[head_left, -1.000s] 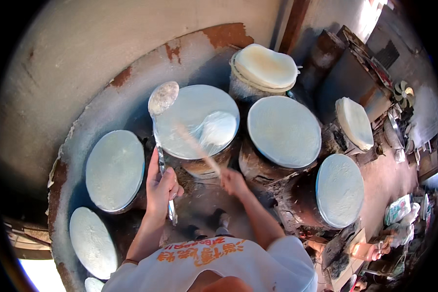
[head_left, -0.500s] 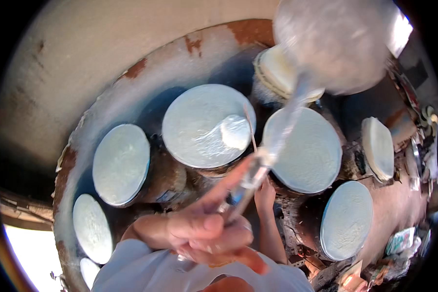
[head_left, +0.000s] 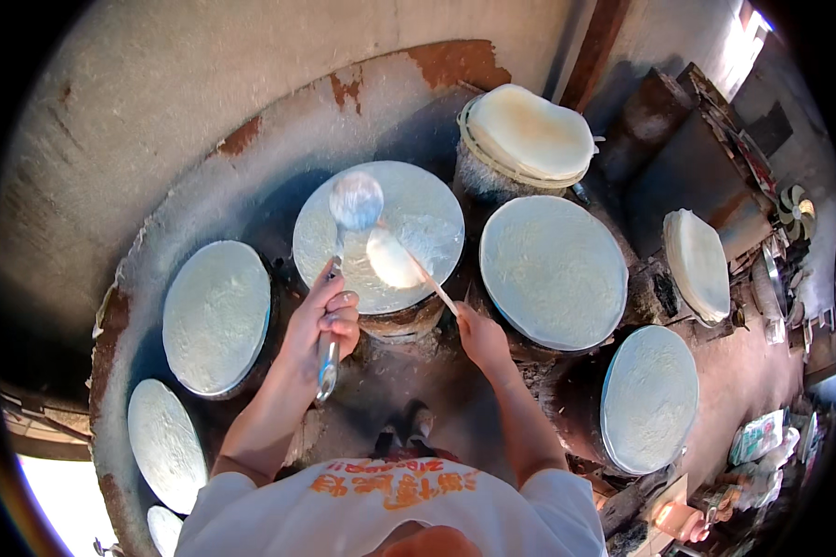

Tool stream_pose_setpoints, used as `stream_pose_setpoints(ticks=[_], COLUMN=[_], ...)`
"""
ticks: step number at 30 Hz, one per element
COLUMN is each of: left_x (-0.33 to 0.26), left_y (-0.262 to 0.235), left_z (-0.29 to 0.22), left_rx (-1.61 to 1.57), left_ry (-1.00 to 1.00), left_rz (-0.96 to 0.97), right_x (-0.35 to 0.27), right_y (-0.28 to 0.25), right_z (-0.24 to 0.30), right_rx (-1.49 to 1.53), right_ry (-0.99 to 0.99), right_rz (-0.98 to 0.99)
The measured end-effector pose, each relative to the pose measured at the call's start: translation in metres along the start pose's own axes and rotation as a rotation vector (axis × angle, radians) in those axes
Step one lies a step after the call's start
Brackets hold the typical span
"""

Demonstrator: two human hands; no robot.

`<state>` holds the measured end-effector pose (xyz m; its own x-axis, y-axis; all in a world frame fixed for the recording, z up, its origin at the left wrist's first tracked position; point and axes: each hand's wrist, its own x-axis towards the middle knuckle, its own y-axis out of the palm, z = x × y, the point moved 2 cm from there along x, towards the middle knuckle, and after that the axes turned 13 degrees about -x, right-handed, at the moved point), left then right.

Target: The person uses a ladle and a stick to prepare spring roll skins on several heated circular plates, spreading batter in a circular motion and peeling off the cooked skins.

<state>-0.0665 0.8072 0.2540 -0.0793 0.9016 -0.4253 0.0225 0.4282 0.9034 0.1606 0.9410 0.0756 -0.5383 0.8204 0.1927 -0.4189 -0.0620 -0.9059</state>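
Note:
My left hand is closed round the metal handle of a ladle. The ladle's bowl is over the left part of a round griddle coated with a pale layer. My right hand grips a thin wooden stick that slants up and left over the griddle's near right part. At the stick's far end is a smooth white patch; I cannot tell whether it is batter or part of the tool. Another pale-coated round griddle is just right of my right hand.
More pale-topped griddles curve round me, at left, lower left and right. Stacked pale flat sheets lie on a bucket at the back and on a stand at right. A curved wall rises behind.
The ladle has swung from the upper right, close to the camera, down and left over the middle griddle. My left hand has moved away from my chest. The right hand with the stick now shows fully.

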Motion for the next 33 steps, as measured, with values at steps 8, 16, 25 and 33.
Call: stream_pose_setpoints(ticks=[8, 16, 25, 33], left_x=[0.044, 0.008, -0.172, -0.422], left_y=[-0.077, -0.07, -0.046, -0.173], left_z=[0.048, 0.06, 0.056, 0.134], left_rx=[0.033, -0.847, -0.997, -0.545], left_ry=[0.166, -0.208, -0.124, 0.475], left_rz=[-0.183, 0.187, 0.595, 0.963], right_x=[-0.074, -0.035, -0.085, -0.182], right_y=[0.069, -0.008, 0.034, 0.022], right_z=[0.063, 0.103, 0.059, 0.013], right_rx=[0.876, 0.135, 0.229, 0.64], right_ry=[0.45, -0.081, -0.122, -0.09], right_rz=[0.233, -0.359, 0.104, 0.394])
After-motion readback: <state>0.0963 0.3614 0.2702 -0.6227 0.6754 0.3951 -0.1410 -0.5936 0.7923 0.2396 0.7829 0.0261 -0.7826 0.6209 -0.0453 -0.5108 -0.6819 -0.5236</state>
